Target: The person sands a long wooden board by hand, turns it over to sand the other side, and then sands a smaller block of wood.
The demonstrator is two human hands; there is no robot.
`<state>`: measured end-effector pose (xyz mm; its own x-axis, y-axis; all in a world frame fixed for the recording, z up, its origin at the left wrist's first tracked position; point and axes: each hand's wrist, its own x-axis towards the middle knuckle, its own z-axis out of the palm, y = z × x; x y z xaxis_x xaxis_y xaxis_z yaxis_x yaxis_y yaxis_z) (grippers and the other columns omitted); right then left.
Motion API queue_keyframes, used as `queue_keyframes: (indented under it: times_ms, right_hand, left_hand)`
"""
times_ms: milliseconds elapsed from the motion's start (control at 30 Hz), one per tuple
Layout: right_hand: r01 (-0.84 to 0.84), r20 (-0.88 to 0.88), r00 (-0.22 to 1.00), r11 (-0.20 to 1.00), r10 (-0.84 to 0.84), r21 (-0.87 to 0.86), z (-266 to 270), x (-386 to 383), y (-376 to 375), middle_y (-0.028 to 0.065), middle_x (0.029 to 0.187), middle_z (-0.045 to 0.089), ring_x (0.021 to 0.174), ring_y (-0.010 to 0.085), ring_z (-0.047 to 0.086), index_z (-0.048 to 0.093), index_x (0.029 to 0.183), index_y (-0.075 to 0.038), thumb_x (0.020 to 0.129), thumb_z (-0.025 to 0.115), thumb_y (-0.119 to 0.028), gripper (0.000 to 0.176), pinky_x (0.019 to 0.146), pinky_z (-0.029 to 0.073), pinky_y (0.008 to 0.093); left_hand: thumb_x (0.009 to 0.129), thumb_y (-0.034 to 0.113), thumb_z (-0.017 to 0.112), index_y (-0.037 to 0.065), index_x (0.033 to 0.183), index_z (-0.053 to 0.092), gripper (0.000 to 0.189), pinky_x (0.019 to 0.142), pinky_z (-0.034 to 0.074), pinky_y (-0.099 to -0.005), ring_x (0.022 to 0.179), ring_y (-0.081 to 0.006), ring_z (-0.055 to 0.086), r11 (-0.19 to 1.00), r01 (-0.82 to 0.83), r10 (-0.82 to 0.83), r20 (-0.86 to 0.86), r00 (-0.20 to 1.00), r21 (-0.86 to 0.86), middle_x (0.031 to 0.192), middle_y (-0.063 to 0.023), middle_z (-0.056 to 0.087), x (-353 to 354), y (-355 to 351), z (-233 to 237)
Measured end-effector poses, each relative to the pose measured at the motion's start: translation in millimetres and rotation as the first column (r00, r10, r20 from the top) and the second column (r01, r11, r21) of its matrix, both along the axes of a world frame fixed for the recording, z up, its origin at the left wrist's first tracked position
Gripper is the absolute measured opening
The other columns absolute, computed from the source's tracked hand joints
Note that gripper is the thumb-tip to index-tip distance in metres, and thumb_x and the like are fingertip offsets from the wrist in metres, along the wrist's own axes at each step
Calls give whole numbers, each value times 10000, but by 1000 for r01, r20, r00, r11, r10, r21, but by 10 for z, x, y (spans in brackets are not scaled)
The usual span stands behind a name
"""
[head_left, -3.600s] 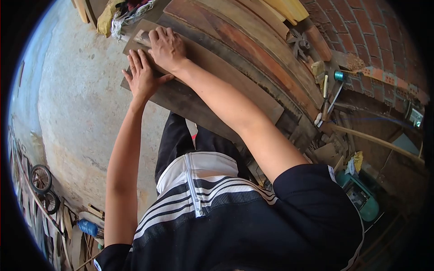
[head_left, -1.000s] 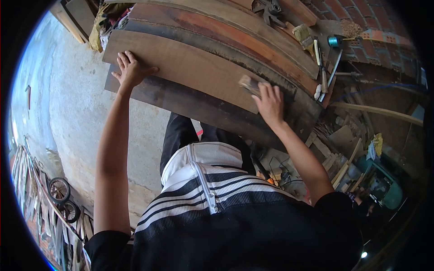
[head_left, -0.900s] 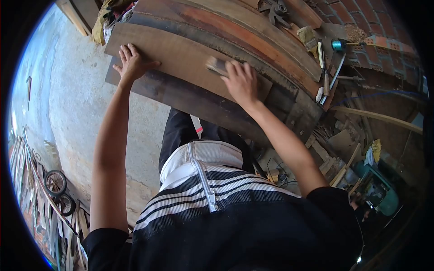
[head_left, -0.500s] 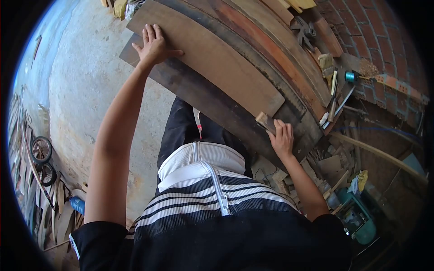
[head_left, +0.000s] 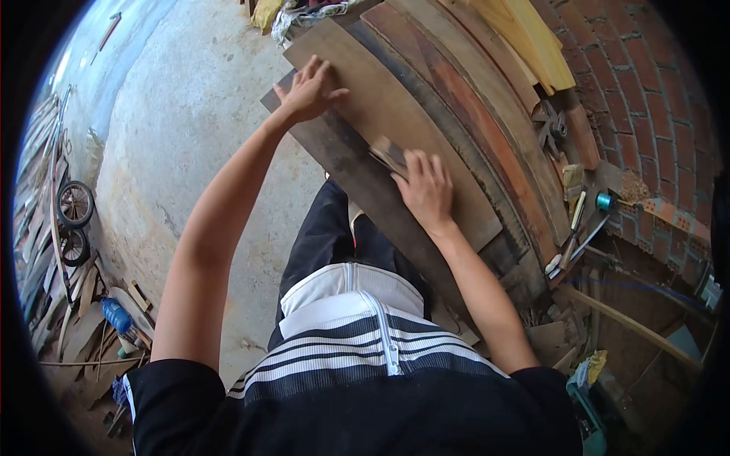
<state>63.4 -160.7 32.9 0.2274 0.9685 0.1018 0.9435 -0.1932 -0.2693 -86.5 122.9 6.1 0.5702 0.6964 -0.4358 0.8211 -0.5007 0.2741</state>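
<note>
A long light-brown board (head_left: 426, 140) lies at a slant over a dark plank (head_left: 334, 152) in front of me. My left hand (head_left: 310, 93) rests on the board near its far left end, fingers spread and palm down. My right hand (head_left: 426, 186) grips a small wooden block (head_left: 390, 154), slightly blurred, at the near long edge of the board. The block's pale end points up and left, toward my left hand. My fingers cover its rear part.
More planks (head_left: 487, 129) lie side by side beyond the board. A brush (head_left: 573, 178), a teal spool (head_left: 605, 201) and a metal fan-like part (head_left: 553, 125) sit to the right by a brick wall (head_left: 631, 99). Scrap wood (head_left: 49, 213) and small wheels (head_left: 74, 204) lie at left on concrete.
My right hand has slid with the block up and left along the board's near edge, from its right end to about the middle. The view has shifted; my left hand stays on the board.
</note>
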Motion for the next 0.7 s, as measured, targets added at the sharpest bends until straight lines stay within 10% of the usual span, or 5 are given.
queue_keyframes:
  times_ms: [100,200,267,533,700]
  right_hand:
    - [75,48,996,993,-71,-95,8,247,-932,73,1215,613,1028,318,590,559,1283,-87,839,782,-302,542,872,499,446]
    - [72,43,997,991,-67,-115,29,438,-1611,141,1176,601,993,358,584,550,1260,-23,815,811,-240,559,826,496,467]
    - [72,46,997,983,-65,-168,60,407,-1499,140,1159,599,994,352,586,555,1246,-20,820,799,-245,540,833,501,466]
    - [-51,26,998,999,51,3,-121,-367,1512,104,1115,568,1043,315,572,513,1140,-74,849,750,-275,426,861,505,440]
    - [6,-3,1000,996,-5,91,-166,-643,2670,72,1082,570,1037,287,580,503,1048,-116,828,773,-282,386,825,514,430]
  left_hand:
    - [991,530,531,143,1569,338,722,1063,98,-846,1517,-369,264,879,-317,205,318,926,356,1663,-131,253,-297,543,-390]
    - [1010,489,504,178,1465,510,551,1060,108,-846,1425,-354,436,946,-292,312,155,937,-140,1560,-87,456,-366,945,-271]
    - [1027,445,478,198,1360,615,437,1068,115,-838,1313,-338,562,949,-314,297,242,924,35,1402,-56,619,-355,852,-317]
    - [1040,266,409,237,1458,551,443,1122,140,-755,1336,-348,548,901,-399,433,277,858,-173,1410,-63,625,-432,884,-398]
    - [925,47,409,2,1380,581,488,1043,450,-343,1214,-304,631,872,-194,452,586,673,-449,1277,-217,680,-551,946,-461]
